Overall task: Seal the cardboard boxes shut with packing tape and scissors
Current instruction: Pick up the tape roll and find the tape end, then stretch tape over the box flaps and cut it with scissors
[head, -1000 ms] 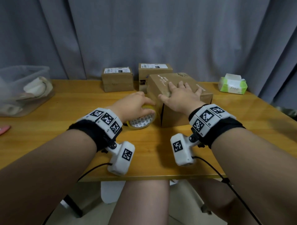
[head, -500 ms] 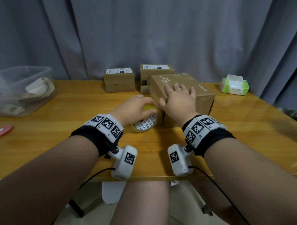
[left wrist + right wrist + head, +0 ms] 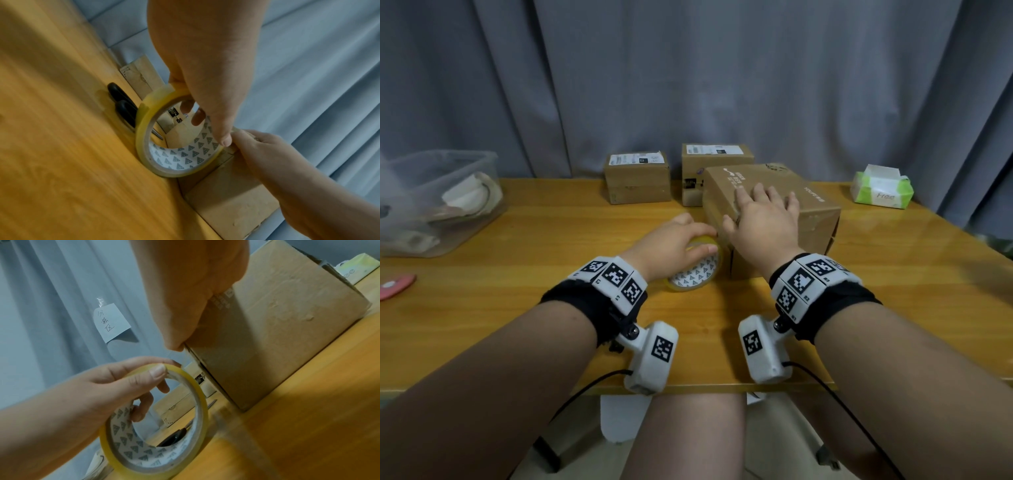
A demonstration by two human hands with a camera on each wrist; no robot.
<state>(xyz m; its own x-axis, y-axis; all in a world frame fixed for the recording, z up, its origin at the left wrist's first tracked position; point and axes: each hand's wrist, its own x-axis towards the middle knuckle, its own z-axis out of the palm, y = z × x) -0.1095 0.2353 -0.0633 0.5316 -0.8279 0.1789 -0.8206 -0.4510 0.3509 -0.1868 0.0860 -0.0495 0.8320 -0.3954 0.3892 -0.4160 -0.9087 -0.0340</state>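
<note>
The large cardboard box (image 3: 770, 209) stands near the middle of the wooden table (image 3: 517, 291), its printed top facing up and its near side wall toward the person. It is plain brown corrugated board, slightly dimpled on that side wall, with its top flaps lying closed.

The right hand (image 3: 762, 222) lies flat on the box's top, fingers straight and spread, thumb at the near top edge: a wide, pressing grip that holds nothing. Touching or just beside the box's near left corner, the roll of clear yellowish packing tape (image 3: 697, 267) stands on edge on the table. The left hand (image 3: 671, 245) holds it, thumb over the outer rim and fingers curled through the core, which carries a triangle print. The right wrist view shows a faint clear strip running from the roll toward the box edge under the right thumb.

The step in hand looks like starting a strip at that edge. To do it well, the right thumb should pin the tape end firmly while the left hand draws the roll away straight and taut, so that the strip lies flat without creases.

Black-handled scissors (image 3: 123, 105) lie behind the roll, beside the box. Two small labelled boxes (image 3: 637, 178) stand behind the large box.
</note>
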